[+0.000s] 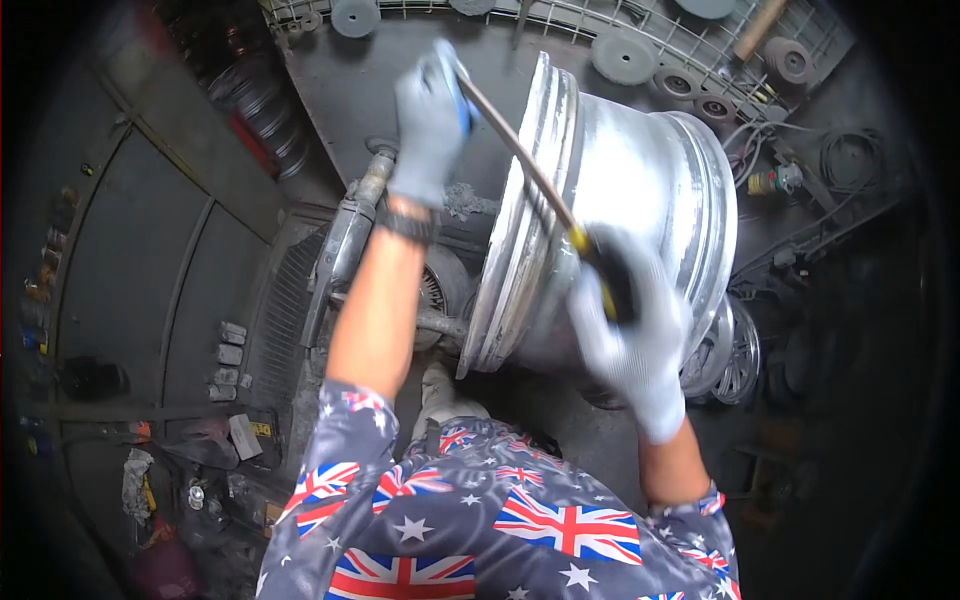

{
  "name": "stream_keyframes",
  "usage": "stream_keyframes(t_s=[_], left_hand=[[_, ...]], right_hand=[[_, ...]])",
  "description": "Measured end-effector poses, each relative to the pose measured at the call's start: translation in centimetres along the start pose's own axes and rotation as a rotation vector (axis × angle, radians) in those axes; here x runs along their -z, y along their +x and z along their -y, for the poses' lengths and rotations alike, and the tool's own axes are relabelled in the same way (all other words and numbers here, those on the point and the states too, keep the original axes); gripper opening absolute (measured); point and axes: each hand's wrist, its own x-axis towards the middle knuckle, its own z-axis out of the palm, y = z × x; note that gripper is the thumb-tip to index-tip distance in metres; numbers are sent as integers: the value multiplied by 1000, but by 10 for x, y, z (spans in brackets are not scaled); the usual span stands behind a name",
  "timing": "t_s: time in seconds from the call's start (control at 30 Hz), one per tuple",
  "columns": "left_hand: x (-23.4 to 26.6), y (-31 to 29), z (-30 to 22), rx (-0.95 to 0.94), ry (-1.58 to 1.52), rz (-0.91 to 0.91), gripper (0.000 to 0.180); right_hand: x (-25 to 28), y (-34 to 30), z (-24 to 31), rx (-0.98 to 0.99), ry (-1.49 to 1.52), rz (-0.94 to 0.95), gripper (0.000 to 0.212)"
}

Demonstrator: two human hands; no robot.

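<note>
A long metal file [520,155] with a black and yellow handle slants across the lip of a bare silver wheel rim [630,160]. My right hand [635,340], in a pale grey glove and blurred by motion, is closed round the handle in front of the rim. At the far end of the file, my left hand [428,125] grips the tip with gloved fingers, and something blue shows there. The rim lies on its side, its left lip facing the file. Part of its lower barrel is hidden behind my right hand.
Grinding discs [625,57] hang on a wire rack along the back. A metal machine arm [350,235] stands left of the rim. More alloy wheels [735,350] rest below right, near coiled cables [850,160]. Shelves with small boxes [230,357] line the left.
</note>
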Motion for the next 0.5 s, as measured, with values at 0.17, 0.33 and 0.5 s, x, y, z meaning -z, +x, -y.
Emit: stream_keyframes(t_s=[0.17,0.33,0.5], left_hand=[[5,11,-1,12,-39,-38,45],[-7,-53,4,-70,-50,58,46],[1,36,11,26,-87,-15,46]], right_hand=[[-4,9,0,-6,98,-1,35],[36,-41,28,-158,75,100,33],[-9,39,-2,-20,91,-30,29]])
